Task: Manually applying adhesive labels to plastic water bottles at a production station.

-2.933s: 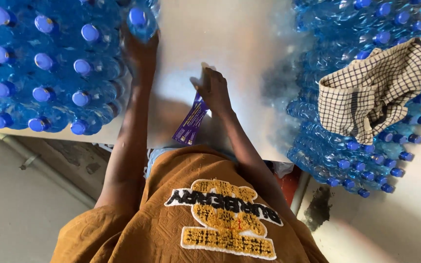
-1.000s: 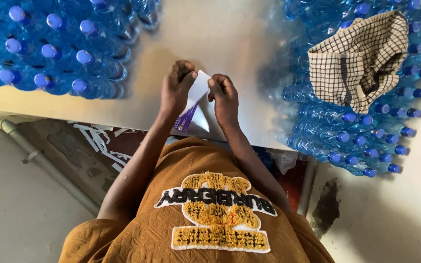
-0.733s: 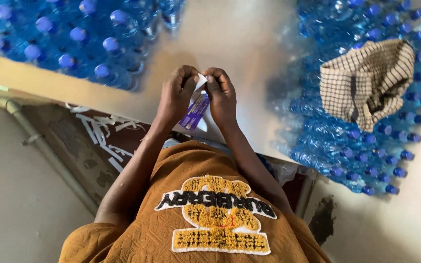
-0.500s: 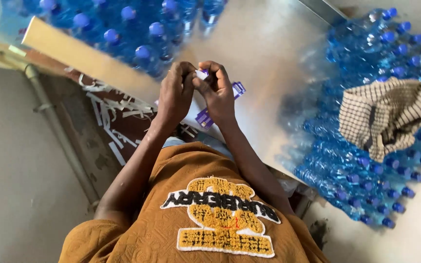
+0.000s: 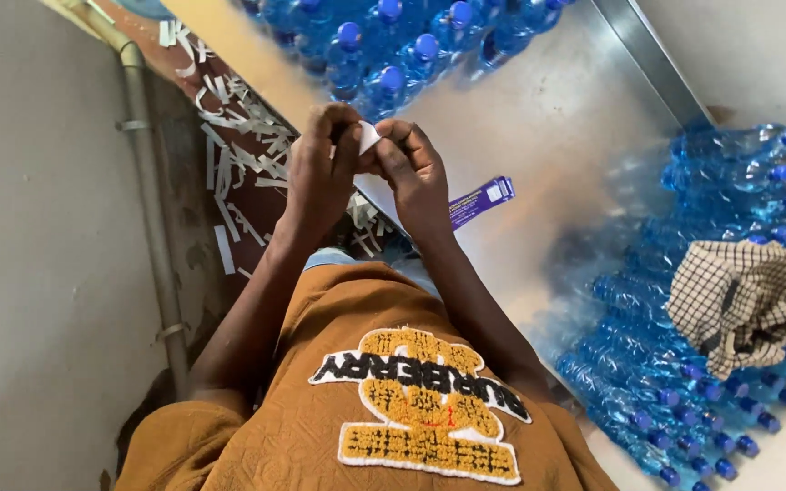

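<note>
My left hand (image 5: 320, 173) and my right hand (image 5: 411, 173) meet over the near edge of a metal table (image 5: 548, 118). Both pinch the white end of a purple label strip (image 5: 481, 200), whose purple end sticks out to the right past my right hand. The white backing (image 5: 368, 136) shows between my fingertips. Upright blue-capped water bottles (image 5: 384, 45) stand on the table just beyond my hands.
A heap of lying blue bottles (image 5: 684, 364) fills the right side, with a checked cloth (image 5: 743, 305) on top. White paper strips (image 5: 238, 136) litter the floor to the left, beside a grey pipe (image 5: 152, 227) along the wall.
My left hand left the bottles and joined my right on the label strip. Both hands now pinch it, and the view has swung left, showing the floor and paper strips.
</note>
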